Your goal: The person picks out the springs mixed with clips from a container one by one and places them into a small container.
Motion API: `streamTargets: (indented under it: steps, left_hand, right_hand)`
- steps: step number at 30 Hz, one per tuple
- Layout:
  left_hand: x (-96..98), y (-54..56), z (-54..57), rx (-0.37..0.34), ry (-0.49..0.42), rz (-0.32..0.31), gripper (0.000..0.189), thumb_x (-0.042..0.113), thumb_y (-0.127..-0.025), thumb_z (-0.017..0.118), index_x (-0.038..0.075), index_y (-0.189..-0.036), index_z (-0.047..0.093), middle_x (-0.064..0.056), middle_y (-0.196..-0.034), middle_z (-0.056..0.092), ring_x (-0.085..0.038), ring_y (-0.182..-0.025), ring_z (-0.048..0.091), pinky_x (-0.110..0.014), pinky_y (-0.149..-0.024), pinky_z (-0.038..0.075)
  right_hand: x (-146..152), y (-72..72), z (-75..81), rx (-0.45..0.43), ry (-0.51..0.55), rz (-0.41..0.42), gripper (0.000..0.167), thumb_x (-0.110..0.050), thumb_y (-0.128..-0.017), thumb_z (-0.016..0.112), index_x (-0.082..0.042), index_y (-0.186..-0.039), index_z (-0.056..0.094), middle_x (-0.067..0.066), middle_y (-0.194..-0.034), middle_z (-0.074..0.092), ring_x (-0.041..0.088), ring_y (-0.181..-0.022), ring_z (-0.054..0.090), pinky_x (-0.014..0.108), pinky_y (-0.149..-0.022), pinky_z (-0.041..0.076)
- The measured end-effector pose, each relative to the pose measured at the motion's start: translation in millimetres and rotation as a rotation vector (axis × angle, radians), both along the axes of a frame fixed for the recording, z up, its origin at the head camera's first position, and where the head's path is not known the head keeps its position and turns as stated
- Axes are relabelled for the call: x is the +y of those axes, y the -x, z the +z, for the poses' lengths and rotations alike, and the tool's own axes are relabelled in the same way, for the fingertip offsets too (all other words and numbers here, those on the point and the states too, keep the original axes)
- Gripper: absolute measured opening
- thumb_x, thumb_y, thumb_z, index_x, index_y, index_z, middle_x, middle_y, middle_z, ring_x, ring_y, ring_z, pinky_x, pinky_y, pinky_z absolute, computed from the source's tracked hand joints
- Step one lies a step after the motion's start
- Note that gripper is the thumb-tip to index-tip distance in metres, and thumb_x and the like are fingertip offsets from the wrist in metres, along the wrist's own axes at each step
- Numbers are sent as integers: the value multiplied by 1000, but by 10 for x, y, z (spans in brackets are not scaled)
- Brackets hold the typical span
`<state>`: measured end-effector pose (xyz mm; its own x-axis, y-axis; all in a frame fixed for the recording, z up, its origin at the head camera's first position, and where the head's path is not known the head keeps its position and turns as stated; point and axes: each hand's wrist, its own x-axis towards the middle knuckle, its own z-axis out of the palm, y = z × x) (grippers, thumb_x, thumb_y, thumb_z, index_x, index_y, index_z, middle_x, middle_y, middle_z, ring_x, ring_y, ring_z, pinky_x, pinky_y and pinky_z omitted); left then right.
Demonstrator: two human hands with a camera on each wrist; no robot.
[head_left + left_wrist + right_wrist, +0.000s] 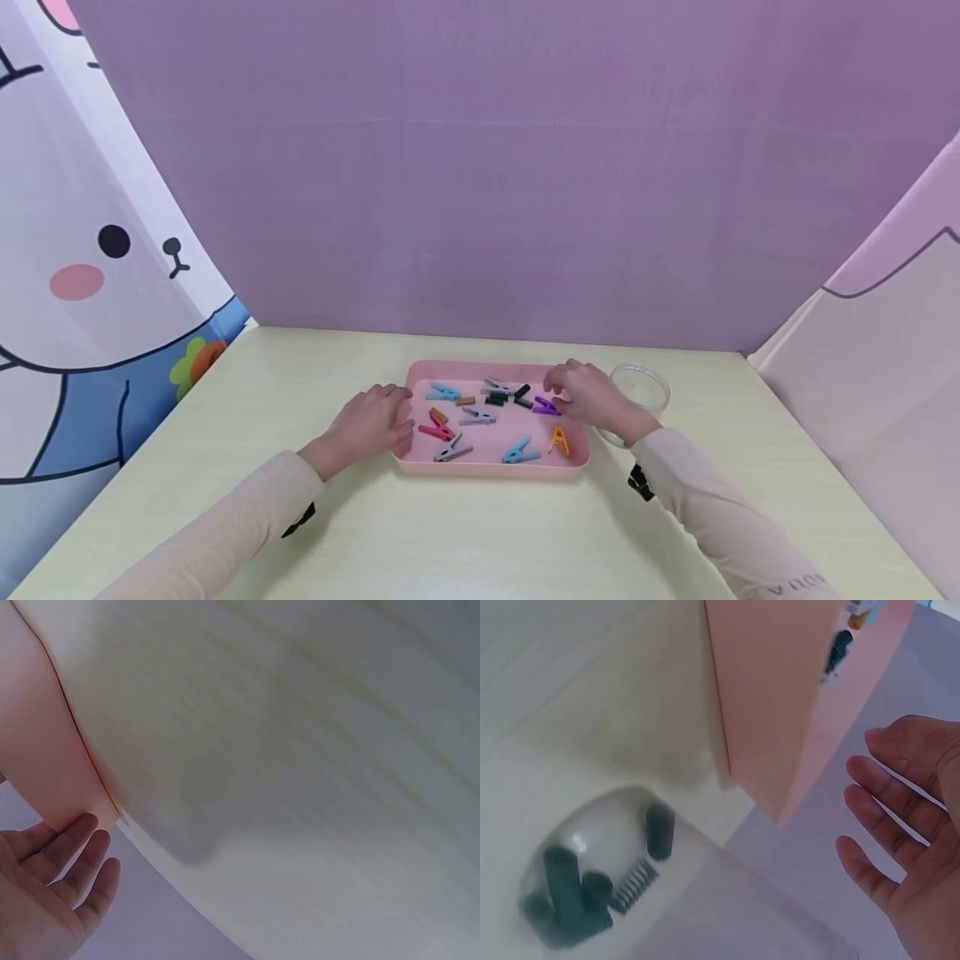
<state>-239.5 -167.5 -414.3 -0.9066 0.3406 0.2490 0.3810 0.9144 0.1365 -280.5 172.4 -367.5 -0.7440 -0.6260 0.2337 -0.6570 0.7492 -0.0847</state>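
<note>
A shallow pink tray (487, 469) holds several small clothespins: a purple one (546, 407), an orange one (558, 440), a red one (437, 427), light blue ones (519, 452) and grey ones (452, 451). Small dark ribbed pieces (495, 399) and brown pieces (465, 401) lie among them. At the tray's left end, my left hand (367, 423) has its fingers loosely bent along the rim. My right hand (592, 396) hovers over the right end, fingertips close to the purple clothespin. In the right wrist view that hand (915, 802) is spread and holds nothing.
Right of the tray, partly behind my right wrist, stands a round clear container (660, 387). Several dark cylinders (564, 885) and a ribbed piece (634, 886) show in it in the right wrist view. A purple cloth (480, 208) hangs behind the pale table (480, 533).
</note>
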Motion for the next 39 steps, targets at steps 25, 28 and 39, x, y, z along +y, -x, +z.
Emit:
streamTargets:
  steps: [25, 28, 39]
  left_hand:
    - [1, -40, 12, 5, -13, 5, 47, 33, -80, 64, 4, -116, 57, -11, -112, 62, -27, -98, 59, -41, -81, 52]
    - [4, -31, 4, 1, -10, 8, 47, 33, -80, 64, 4, -116, 57, -11, -112, 62, -27, -98, 59, -41, -81, 52]
    - [20, 12, -33, -3, 1, 20, 47, 33, -79, 65, 5, -116, 57, -11, -114, 61, -28, -100, 58, -42, -82, 52]
  right_hand:
    - [-294, 194, -355, -19, -21, 10, 15, -10, -76, 71, -12, -90, 66, -1, -87, 64, 17, -92, 56, 41, -100, 38]
    - [-310, 220, -394, -10, -31, 9, 16, -12, -77, 71, -12, -92, 66, -1, -92, 66, 19, -96, 58, 44, -101, 36]
    - [-330, 289, -484, -10, -83, -23, 15, -16, -80, 68, -15, -95, 66, -2, -96, 66, 18, -100, 59, 46, -102, 33]
